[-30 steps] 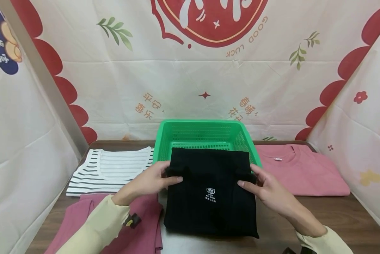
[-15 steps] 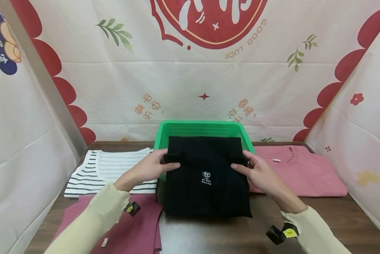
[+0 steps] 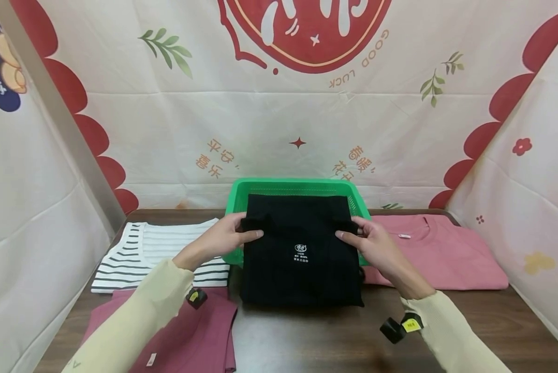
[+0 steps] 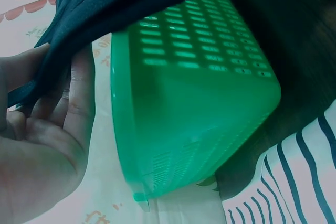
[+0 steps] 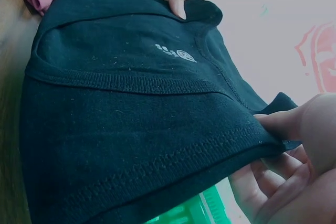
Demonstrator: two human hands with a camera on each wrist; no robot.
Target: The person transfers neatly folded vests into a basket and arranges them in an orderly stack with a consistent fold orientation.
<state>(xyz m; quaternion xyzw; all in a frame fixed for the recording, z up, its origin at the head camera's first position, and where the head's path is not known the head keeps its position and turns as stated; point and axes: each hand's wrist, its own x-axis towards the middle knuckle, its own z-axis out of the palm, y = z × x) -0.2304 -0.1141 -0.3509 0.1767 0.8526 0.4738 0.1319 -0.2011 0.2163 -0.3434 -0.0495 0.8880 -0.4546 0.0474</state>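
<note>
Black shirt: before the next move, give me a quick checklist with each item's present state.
1. Left hand has a grip on the black shirt: ok, thumb on top, fingers beneath.
2. Right hand has a grip too: ok, pinching the opposite side.
3. Black shirt folded, print facing up: ok.
4. Black shirt fully over the green basket: not ok, its near part reaches past the basket's front in the head view.
5. Inside of the basket free of other things: cannot tell, the shirt hides most of it.
6. Striped shirt clear of the black one: ok, it lies off to the left.
</note>
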